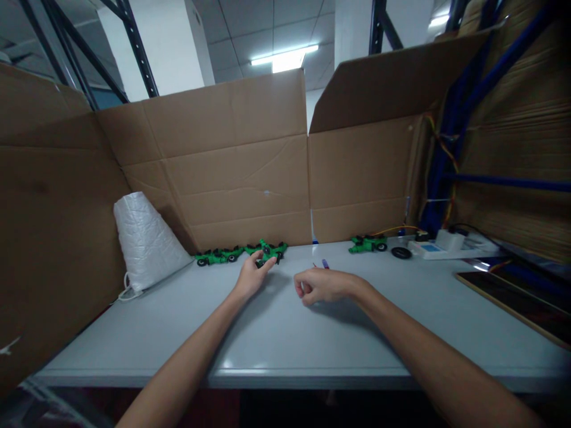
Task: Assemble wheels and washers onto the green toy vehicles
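Observation:
My left hand (253, 276) grips a green toy car (269, 251) with black wheels, thumb and fingers round its near side. Just behind and to the left, more green toy cars (218, 256) stand in a row along the cardboard; where one ends and another begins is hard to tell. My right hand (325, 285) is low over the table, its fingers curled closed; anything inside them is hidden. Past that hand, a small purple-blue object (325, 263) shows partly, too small to name. Further right sits another green toy car (368, 244).
Cardboard walls (232, 178) enclose the white table (267, 339). A white padded bag (147, 246) leans at the left. On the right are a black ring (401, 253), a power strip (446, 246) with cables, a dark flat panel (517, 300) and a blue rack post (439, 160).

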